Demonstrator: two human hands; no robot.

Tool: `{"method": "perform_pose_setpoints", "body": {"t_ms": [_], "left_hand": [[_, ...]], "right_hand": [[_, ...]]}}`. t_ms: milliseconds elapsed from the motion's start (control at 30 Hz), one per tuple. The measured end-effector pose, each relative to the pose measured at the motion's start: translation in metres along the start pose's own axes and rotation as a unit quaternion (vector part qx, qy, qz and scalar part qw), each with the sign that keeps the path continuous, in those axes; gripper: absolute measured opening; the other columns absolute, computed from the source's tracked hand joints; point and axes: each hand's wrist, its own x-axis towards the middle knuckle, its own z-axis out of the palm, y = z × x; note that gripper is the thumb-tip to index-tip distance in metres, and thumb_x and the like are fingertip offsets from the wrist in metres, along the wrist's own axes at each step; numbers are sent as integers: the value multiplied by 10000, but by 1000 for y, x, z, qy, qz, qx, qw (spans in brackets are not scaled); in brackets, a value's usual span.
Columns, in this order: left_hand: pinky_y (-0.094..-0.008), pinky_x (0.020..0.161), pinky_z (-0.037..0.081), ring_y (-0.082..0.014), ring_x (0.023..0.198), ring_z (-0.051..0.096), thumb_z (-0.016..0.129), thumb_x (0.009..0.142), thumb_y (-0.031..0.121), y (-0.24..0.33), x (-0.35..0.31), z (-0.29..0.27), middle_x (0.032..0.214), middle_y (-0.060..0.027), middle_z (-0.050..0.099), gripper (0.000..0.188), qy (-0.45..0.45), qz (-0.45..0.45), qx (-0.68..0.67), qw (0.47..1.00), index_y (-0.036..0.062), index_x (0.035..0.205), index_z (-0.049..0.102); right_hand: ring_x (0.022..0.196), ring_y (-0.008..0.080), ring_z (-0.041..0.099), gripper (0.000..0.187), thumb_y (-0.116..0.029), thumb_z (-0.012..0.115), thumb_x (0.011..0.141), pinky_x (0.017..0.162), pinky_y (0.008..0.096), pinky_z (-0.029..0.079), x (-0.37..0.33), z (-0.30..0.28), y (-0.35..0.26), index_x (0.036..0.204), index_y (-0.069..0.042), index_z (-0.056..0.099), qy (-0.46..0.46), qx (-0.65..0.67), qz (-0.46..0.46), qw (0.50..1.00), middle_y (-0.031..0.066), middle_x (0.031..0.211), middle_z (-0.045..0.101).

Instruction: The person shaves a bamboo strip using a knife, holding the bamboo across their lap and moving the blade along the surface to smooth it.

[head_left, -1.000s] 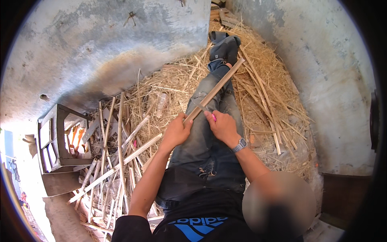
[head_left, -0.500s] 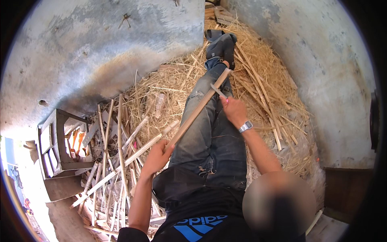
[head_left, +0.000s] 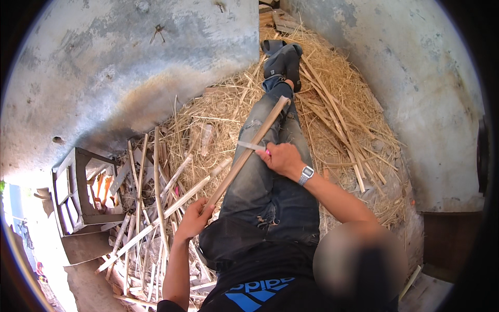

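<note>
A long flat wooden strip (head_left: 244, 159) lies slantwise over my outstretched legs (head_left: 249, 188), its far end near my ankles. My left hand (head_left: 196, 218) is closed round its near end, beside my left hip. In my right hand (head_left: 284, 158) is a knife (head_left: 251, 146) with a pale blade and a bit of pink at the handle. The blade lies across the strip about midway along, pointing left. Most of the handle is hidden in my fist.
Many split wooden sticks (head_left: 158, 208) lie heaped on the left, beside a dark open frame (head_left: 86, 192). Shavings (head_left: 343, 78) cover the floor around my feet, with longer strips (head_left: 332, 114) on the right. Grey walls (head_left: 125, 57) rise on both sides.
The knife in my right hand has slid along the strip toward me, from near its far end to about the middle. My left hand and the strip have shifted slightly nearer and left.
</note>
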Motion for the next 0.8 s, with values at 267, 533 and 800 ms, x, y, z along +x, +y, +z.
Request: {"method": "perform_pose_setpoints", "body": {"t_ms": [267, 533, 800], "left_hand": [[-290, 526, 394, -84, 578, 498, 599, 1091, 298, -8, -16, -5, 675, 24, 525, 264, -57, -51, -62, 995, 44, 1022, 606], [-292, 565, 410, -82, 629, 508, 613, 1081, 311, -5, -22, -10, 704, 6, 553, 294, -17, -4, 57, 998, 23, 1138, 636], [-382, 593, 469, -219, 612, 611, 607, 1071, 310, 2, -26, -3, 696, -115, 619, 288, 43, 23, 146, 988, 32, 1142, 630]], "right_hand": [[536, 352, 656, 637, -591, 425, 1081, 487, 478, 496, 44, -9, 101, 755, -90, 646, 140, -103, 96, 980, 172, 580, 633], [410, 83, 366, 552, -580, 586, 1027, 400, 277, 291, 35, -30, 78, 683, -164, 468, 171, 654, 247, 694, -57, 538, 394], [599, 294, 652, 403, -412, 772, 912, 588, 411, 502, 60, -38, 61, 898, -9, 762, 202, 238, 179, 933, 148, 662, 663]]}}
